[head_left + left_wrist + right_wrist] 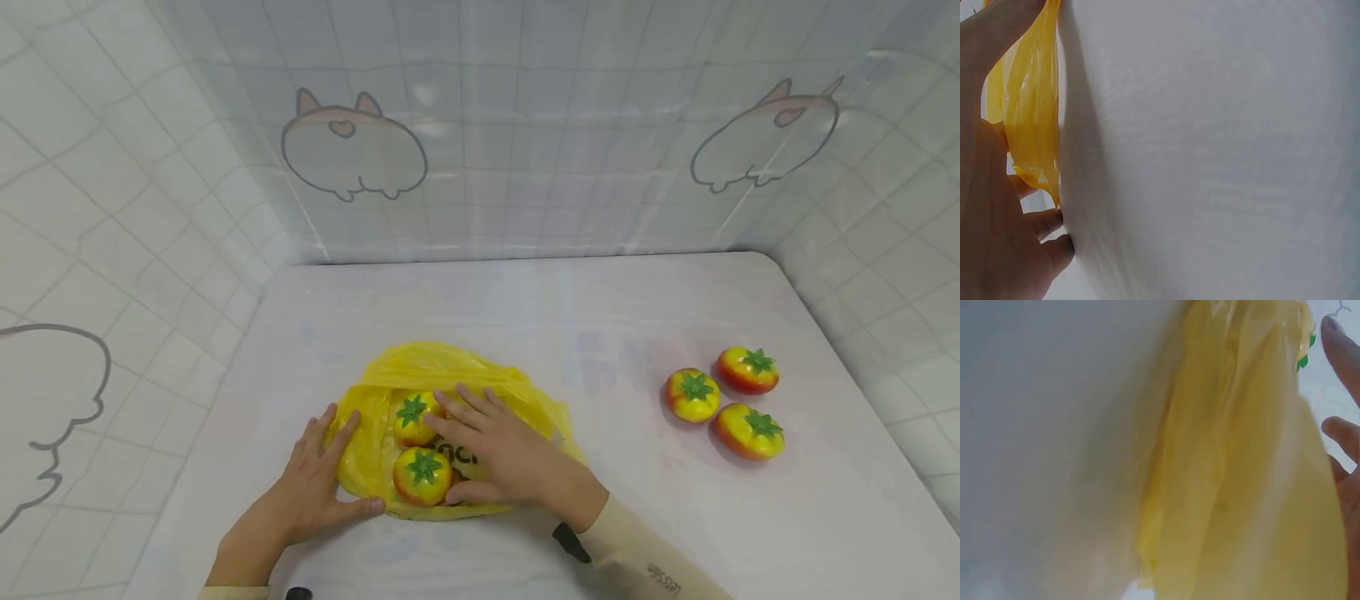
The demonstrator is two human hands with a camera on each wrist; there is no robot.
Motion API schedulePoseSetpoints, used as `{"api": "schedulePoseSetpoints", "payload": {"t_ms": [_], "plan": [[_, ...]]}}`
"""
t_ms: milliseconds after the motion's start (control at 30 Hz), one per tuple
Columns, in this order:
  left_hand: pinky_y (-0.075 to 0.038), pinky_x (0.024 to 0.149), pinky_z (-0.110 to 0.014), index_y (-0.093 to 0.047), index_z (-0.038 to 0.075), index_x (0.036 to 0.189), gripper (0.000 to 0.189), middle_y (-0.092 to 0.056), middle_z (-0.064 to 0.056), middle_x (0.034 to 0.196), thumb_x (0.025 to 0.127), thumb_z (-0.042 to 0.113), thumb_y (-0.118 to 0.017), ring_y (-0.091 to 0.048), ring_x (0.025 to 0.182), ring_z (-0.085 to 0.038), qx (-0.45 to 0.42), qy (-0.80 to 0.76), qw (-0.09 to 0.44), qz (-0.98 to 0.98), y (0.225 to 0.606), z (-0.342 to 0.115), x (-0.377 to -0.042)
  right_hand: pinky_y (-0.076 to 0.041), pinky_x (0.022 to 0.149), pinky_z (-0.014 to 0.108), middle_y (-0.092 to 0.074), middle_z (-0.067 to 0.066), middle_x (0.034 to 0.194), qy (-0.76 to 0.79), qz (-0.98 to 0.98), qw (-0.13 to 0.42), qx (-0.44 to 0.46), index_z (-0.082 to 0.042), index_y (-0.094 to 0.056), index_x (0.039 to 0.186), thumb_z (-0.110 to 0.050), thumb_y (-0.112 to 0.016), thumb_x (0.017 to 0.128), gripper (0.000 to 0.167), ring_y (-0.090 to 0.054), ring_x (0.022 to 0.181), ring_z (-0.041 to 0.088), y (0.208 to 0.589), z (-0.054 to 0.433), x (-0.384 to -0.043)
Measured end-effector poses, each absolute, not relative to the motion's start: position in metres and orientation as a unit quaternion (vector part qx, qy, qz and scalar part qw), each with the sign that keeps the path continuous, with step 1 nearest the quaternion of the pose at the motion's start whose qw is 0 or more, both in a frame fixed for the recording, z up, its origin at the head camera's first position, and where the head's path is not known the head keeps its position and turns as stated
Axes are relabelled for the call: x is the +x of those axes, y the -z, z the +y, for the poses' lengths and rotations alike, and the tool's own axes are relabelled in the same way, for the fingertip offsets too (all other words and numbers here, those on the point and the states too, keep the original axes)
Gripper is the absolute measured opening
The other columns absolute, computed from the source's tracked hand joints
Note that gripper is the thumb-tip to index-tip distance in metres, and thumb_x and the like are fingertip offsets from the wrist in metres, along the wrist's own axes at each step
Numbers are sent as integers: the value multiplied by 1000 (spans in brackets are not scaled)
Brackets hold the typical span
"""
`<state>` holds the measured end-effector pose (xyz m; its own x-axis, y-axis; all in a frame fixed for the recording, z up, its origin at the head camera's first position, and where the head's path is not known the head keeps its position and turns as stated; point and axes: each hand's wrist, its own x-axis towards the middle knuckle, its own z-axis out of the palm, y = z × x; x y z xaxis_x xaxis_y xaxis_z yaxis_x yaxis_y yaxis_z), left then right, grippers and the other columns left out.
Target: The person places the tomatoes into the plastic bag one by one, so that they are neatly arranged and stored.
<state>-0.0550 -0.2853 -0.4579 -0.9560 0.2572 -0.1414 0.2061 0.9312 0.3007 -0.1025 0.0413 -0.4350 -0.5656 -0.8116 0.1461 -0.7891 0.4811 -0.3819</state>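
Note:
A yellow plastic bag with dark printing lies spread on the table. Two glossy yellow-and-red tomatoes, one upper and one lower, sit on the bag with green star-shaped tops facing up. My left hand rests at the bag's left edge, fingers spread and thumb along the near edge. In the left wrist view the bag hangs in folds beside those fingers. Over the bag's right part is my right hand, fingers extended toward the tomatoes; it hides some of what lies beneath. Bag folds fill the right wrist view.
Three more such tomatoes, a left one, a back one and a front one, are grouped on the right of the white table. Tile-patterned walls with cartoon animal drawings enclose the back and sides.

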Motion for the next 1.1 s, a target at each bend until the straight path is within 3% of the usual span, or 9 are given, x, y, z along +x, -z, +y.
{"api": "schedulePoseSetpoints", "payload": {"t_ms": [300, 500, 800, 1100], "plan": [[-26, 111, -78, -15, 16, 165, 127, -5, -32, 166, 71, 79, -75, -17, 143, -68, 116, -147, 92, 978, 459, -285, -55, -20, 122, 66, -19, 10, 171, 232, 863, -8, -448, -21, -27, 164, -63, -70, 89, 96, -17, 157, 41, 430, 59, -107], [-25, 112, -78, -16, 16, 165, 127, -5, -31, 166, 71, 78, -75, -16, 144, -67, 118, -149, 93, 977, 457, -285, -57, -17, 125, 62, -13, 3, 173, 219, 882, -16, -418, -27, -23, 165, -64, -67, 91, 94, -11, 159, 32, 424, 74, -110], [-26, 111, -78, -15, 15, 165, 128, -3, -30, 166, 71, 79, -75, -15, 145, -66, 111, -147, 99, 978, 457, -287, -56, -14, 126, 60, -13, -3, 172, 238, 895, -37, -376, -24, -25, 165, -63, -59, 96, 87, -11, 159, 28, 414, 96, -119], [-26, 111, -78, -15, 16, 165, 128, -4, -30, 167, 71, 79, -74, -15, 145, -66, 111, -148, 99, 978, 456, -286, -56, -11, 127, 59, -15, 2, 173, 257, 910, -53, -321, -20, -27, 164, -55, -69, 93, 90, -11, 159, 31, 409, 133, -121]]}}
